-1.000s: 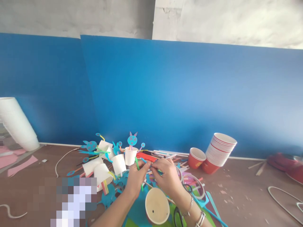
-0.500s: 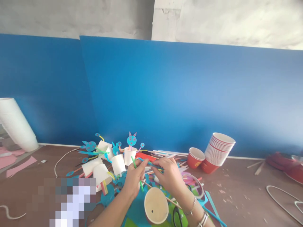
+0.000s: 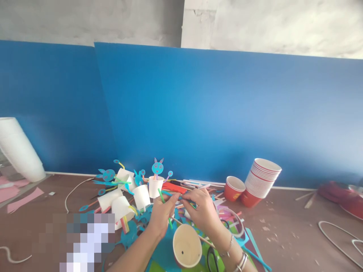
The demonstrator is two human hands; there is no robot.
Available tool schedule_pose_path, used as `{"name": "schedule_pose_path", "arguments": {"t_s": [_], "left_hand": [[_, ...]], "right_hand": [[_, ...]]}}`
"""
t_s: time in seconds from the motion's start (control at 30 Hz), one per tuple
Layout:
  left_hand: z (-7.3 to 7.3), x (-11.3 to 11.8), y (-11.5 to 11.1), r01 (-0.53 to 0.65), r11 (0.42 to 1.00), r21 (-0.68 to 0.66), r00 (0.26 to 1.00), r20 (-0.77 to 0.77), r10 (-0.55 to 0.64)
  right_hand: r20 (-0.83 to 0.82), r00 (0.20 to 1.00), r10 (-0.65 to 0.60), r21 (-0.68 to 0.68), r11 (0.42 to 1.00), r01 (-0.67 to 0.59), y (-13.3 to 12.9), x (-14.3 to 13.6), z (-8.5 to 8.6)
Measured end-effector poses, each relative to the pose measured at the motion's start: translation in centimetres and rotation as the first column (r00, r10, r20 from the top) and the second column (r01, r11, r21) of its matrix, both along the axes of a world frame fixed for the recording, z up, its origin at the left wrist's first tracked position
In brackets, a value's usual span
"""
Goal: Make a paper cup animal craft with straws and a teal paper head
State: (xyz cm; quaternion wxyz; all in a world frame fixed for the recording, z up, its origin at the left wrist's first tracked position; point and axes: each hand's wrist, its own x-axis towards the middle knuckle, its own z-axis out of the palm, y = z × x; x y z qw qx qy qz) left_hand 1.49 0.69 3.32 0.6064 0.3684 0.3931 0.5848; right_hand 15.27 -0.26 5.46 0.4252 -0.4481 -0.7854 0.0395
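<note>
My left hand (image 3: 162,214) is closed, with a green straw (image 3: 160,195) running through its grip. A thin blue piece, seemingly a straw (image 3: 181,197), spans the gap to my right hand (image 3: 200,211). Thumb and fingers of the right hand pinch that blue piece, and its far end is hidden. Just below the hands stands an open paper cup (image 3: 187,246) with a small dark hole inside. A thin wooden stick (image 3: 177,220) slants behind the cup. Black-handled scissors (image 3: 212,260) lie beside it, near my right forearm.
White cups with blue paper figures (image 3: 157,168) crowd the left. A roll of tape (image 3: 240,226) lies right of my wrist. Behind it stand a red cup (image 3: 235,189) and a leaning cup stack (image 3: 262,179). A blue panel (image 3: 198,113) rises behind the table. A white cord (image 3: 334,241) curls at right.
My fingertips have come closer together along the blue piece. The left thumb has shifted slightly right; the cup and surrounding things look unmoved.
</note>
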Motion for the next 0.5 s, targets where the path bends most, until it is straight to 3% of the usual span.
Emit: {"name": "schedule_pose_path", "arguments": {"t_s": [0.5], "left_hand": [[-0.87, 0.3, -0.24, -0.033, 0.998, 0.045, 0.997, -0.064, 0.036]], "right_hand": [[0.054, 0.998, -0.017, 0.127, 0.992, 0.01, -0.43, -0.75, 0.2]]}}
